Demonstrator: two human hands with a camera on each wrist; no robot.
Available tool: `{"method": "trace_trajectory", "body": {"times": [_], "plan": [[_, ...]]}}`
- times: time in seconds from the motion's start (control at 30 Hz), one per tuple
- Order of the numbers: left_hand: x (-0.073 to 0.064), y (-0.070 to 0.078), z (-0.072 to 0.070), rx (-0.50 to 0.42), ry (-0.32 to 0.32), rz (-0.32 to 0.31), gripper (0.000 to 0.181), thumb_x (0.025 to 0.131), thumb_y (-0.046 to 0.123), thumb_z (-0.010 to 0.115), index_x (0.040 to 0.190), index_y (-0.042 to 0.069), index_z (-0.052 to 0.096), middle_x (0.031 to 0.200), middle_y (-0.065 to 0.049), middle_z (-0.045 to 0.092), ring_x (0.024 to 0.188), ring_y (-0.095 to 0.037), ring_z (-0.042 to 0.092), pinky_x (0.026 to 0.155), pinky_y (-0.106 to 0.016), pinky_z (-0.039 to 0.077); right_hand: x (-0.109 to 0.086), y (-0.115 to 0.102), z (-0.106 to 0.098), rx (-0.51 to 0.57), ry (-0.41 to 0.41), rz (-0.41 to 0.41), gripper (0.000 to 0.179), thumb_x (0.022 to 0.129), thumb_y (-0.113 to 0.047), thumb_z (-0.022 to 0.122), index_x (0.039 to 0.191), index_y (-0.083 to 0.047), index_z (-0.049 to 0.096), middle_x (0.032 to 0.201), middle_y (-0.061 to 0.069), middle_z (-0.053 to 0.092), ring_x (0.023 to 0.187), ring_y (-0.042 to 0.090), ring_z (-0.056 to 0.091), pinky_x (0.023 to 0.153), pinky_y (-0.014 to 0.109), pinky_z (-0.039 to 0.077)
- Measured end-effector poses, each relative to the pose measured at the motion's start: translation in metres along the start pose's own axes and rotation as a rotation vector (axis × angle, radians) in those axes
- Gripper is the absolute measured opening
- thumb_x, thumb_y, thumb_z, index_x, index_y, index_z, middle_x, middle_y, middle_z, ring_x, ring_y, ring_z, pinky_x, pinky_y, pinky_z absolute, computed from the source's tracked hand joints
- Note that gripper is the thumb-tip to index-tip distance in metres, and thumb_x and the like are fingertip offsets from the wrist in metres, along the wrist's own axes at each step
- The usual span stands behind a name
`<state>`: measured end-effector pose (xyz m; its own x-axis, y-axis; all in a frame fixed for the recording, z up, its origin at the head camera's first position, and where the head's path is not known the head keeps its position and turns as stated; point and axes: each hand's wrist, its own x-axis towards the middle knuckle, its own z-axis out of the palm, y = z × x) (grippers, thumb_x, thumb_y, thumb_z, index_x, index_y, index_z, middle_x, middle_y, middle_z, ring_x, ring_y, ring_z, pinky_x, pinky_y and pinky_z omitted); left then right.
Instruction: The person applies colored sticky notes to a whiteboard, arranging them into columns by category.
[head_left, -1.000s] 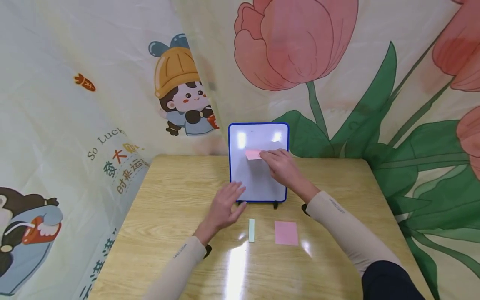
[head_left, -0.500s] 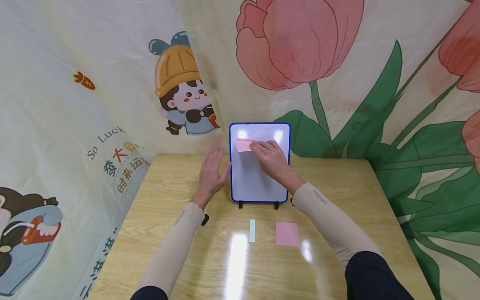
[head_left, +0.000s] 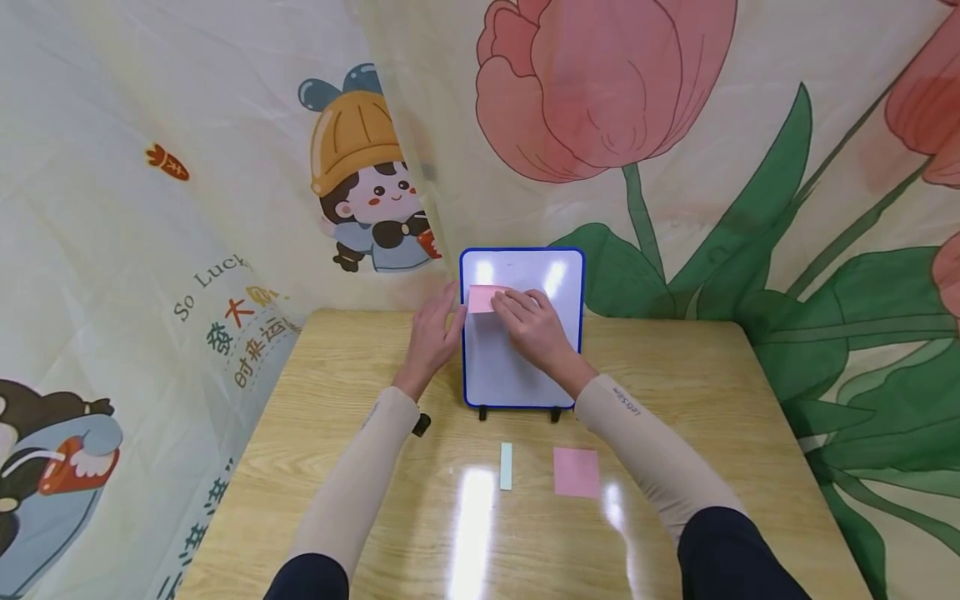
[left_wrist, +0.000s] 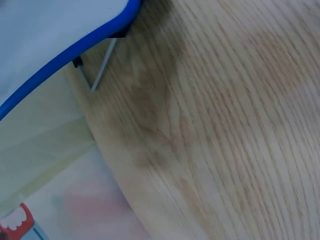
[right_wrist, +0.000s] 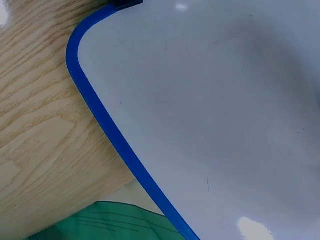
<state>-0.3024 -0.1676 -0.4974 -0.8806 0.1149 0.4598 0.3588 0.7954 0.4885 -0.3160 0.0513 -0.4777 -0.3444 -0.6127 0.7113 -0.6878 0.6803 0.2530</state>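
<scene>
A small whiteboard point(head_left: 525, 375) with a blue frame stands upright on black feet. Against its upper left part is a pink sticky note point(head_left: 480, 300). My right hand point(head_left: 534, 329) holds the note by its right side, the fingers covering that end; the thumb is hidden. My left hand point(head_left: 432, 333) is at the board's left edge, fingers extended upward and thumb tip right at the blue frame. Neither hand shows in the wrist views, where the whiteboard's blue frame point(left_wrist: 55, 62) and the white surface of the whiteboard point(right_wrist: 200, 100) appear.
On the wooden table point(head_left: 360, 500) in front of the board lie a narrow pale green strip point(head_left: 506, 467) and a pink square of sticky notes point(head_left: 577, 472). A printed cloth point(head_left: 637, 208) hangs behind the table. A wire stand leg point(left_wrist: 102, 65) props the board.
My right hand has carried the pink note leftward and slightly up across the board, lowering it a little lately. My left hand has moved from the lower left corner up to the left edge.
</scene>
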Motion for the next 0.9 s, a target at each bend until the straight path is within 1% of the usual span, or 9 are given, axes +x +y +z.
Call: {"method": "trace_trajectory", "body": {"times": [0.1,0.17,0.3,0.43,0.57,0.63,0.73,0.9], "plan": [[0.004,0.000,0.000,-0.013,-0.030,-0.008,0.055,0.105,0.043,0.035,0.156,0.024,0.031,0.158,0.001,0.039,0.147,-0.023,0.036,0.119,-0.054,0.024,-0.002,-0.001,0.000,-0.002,-0.016,0.005,0.040,0.091,-0.013,0.072,0.129,-0.009,0.065,0.126,0.004,0.069,0.119,0.021,0.065,0.097,0.038,0.051],[0.006,0.000,0.000,-0.015,-0.044,-0.011,0.055,0.105,0.045,0.034,0.156,0.026,0.031,0.158,0.002,0.039,0.147,-0.021,0.036,0.120,-0.055,0.023,-0.004,-0.001,0.001,0.000,-0.038,0.004,0.041,0.090,-0.014,0.073,0.130,-0.010,0.064,0.128,0.004,0.069,0.120,0.021,0.064,0.099,0.038,0.051],[0.006,-0.001,0.001,-0.018,-0.055,-0.010,0.055,0.104,0.047,0.035,0.155,0.027,0.033,0.156,0.002,0.041,0.146,-0.021,0.037,0.119,-0.058,0.020,-0.009,-0.002,0.005,0.001,-0.076,0.000,0.042,0.090,-0.016,0.072,0.131,-0.011,0.064,0.129,0.003,0.068,0.122,0.020,0.063,0.100,0.038,0.050],[0.005,-0.004,0.003,0.002,-0.051,0.024,0.054,0.103,0.046,0.039,0.153,0.025,0.038,0.154,0.000,0.045,0.144,-0.022,0.040,0.118,-0.061,0.020,-0.012,-0.001,0.008,0.010,-0.086,0.001,0.040,0.092,-0.015,0.071,0.131,-0.012,0.064,0.128,0.003,0.068,0.122,0.020,0.063,0.101,0.038,0.049],[0.005,-0.005,0.003,0.022,-0.023,0.075,0.051,0.103,0.041,0.046,0.150,0.023,0.044,0.150,-0.003,0.050,0.141,-0.026,0.044,0.117,-0.064,0.021,-0.013,0.000,0.009,0.016,-0.094,-0.004,0.039,0.092,-0.016,0.070,0.131,-0.013,0.064,0.129,0.002,0.068,0.122,0.020,0.062,0.102,0.038,0.047],[0.007,-0.006,0.003,0.015,-0.014,0.092,0.051,0.102,0.039,0.047,0.150,0.022,0.045,0.148,-0.004,0.053,0.139,-0.028,0.047,0.117,-0.065,0.020,-0.013,0.001,0.009,0.017,-0.098,-0.006,0.039,0.092,-0.016,0.071,0.130,-0.013,0.065,0.128,0.001,0.068,0.123,0.020,0.062,0.103,0.039,0.047],[0.010,-0.005,0.003,0.005,-0.023,0.090,0.050,0.103,0.040,0.048,0.150,0.022,0.045,0.146,-0.004,0.055,0.136,-0.028,0.049,0.117,-0.065,0.019,-0.014,0.001,0.009,0.020,-0.104,-0.009,0.039,0.091,-0.016,0.072,0.130,-0.014,0.065,0.128,0.001,0.068,0.123,0.020,0.062,0.103,0.039,0.047],[0.012,-0.006,0.002,-0.001,-0.060,0.061,0.051,0.102,0.041,0.051,0.149,0.024,0.045,0.142,-0.003,0.059,0.133,-0.025,0.053,0.118,-0.062,0.019,-0.017,0.002,0.011,0.025,-0.122,-0.023,0.041,0.091,-0.016,0.072,0.130,-0.015,0.065,0.130,0.001,0.067,0.124,0.021,0.061,0.104,0.040,0.047]]}}
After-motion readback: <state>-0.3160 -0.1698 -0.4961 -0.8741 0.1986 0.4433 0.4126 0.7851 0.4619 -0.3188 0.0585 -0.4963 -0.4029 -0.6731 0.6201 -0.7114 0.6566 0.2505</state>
